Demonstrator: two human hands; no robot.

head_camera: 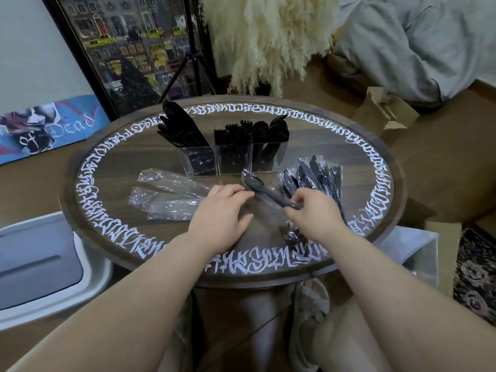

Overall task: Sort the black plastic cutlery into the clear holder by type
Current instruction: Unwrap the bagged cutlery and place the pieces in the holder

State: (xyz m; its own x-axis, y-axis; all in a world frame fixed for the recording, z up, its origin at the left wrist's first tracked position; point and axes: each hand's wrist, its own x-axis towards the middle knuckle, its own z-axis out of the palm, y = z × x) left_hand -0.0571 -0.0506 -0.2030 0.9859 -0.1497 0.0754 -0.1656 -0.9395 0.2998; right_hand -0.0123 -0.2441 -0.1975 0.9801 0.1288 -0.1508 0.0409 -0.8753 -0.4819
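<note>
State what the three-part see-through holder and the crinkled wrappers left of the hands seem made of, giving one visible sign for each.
Three-compartment clear holder: likely rigid acrylic; flat see-through walls, sharp edges. Crinkled empty wrappers: thin glossy plastic film; they crease and glint.

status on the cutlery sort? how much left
Mostly done: the clear three-compartment holder already stands full of black knives, forks and spoons, and empty clear wrappers lie on its left. In hand: the right hand pinches a black wrapped utensil while the left hand touches its wrapper. Left: a small pile of wrapped black cutlery on the right.
</note>
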